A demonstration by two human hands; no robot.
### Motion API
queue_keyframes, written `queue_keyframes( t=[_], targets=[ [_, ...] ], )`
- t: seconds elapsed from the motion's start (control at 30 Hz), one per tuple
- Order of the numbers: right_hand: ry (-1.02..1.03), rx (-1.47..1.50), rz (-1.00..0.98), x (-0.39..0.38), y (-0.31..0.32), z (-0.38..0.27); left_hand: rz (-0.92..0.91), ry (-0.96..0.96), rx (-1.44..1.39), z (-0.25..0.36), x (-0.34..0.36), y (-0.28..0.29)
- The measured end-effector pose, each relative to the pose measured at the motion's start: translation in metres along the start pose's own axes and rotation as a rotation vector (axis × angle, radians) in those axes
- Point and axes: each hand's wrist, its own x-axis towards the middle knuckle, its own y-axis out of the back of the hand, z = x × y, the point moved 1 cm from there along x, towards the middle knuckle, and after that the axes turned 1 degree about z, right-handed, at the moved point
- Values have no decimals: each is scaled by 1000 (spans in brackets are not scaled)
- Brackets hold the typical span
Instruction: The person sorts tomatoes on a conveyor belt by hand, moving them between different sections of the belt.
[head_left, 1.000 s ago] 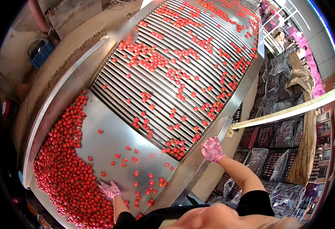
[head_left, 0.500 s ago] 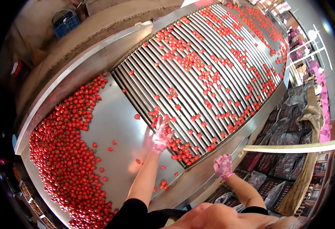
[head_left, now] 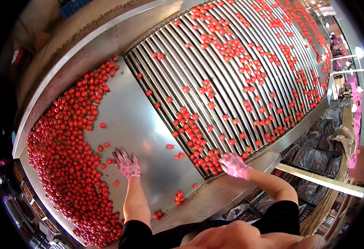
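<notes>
My left hand (head_left: 127, 162), in a pink patterned glove, lies on the bare metal tray (head_left: 128, 112) with its fingers spread. It is close to the edge of a large heap of red cherry tomatoes (head_left: 66, 153) and a few loose ones. My right hand (head_left: 234, 165), gloved alike, reaches over the near side of the metal roller conveyor (head_left: 161, 50). Its fingertips are beside a cluster of cherry tomatoes (head_left: 209, 161) at the roller bed's near corner. Those fingers look extended, with nothing visible in them. More tomatoes lie scattered across the rollers.
A raised metal wall (head_left: 61, 70) borders the tray's far side. Beyond my right arm sit stacked dark crates with plastic film (head_left: 314, 149) and a pale bar (head_left: 323, 179). A blue basket (head_left: 72, 6) stands on the floor at the upper left.
My left hand has moved left from the roller edge to the tray near the heap. My right hand has come from the side rim onto the rollers, its fingers now extended. The view has shifted.
</notes>
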Motion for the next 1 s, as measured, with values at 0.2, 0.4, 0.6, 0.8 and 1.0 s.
queue_keyframes(
  t=[0.2, 0.4, 0.6, 0.8, 1.0],
  targets=[
    [113, -104, 365, 216, 57, 17, -104, 43, 39, 8, 7, -2],
    [523, 51, 541, 352, 67, -67, -122, 77, 28, 6, 12, 3],
    [725, 275, 298, 354, -56, -230, -119, 26, 48, -7, 10, -12],
    [569, 102, 421, 441, -71, -281, -73, 52, -51, -7, 12, -15],
    [378, 7, 511, 585, -13, -294, -132, 79, -66, -7, 13, -9]
  ],
)
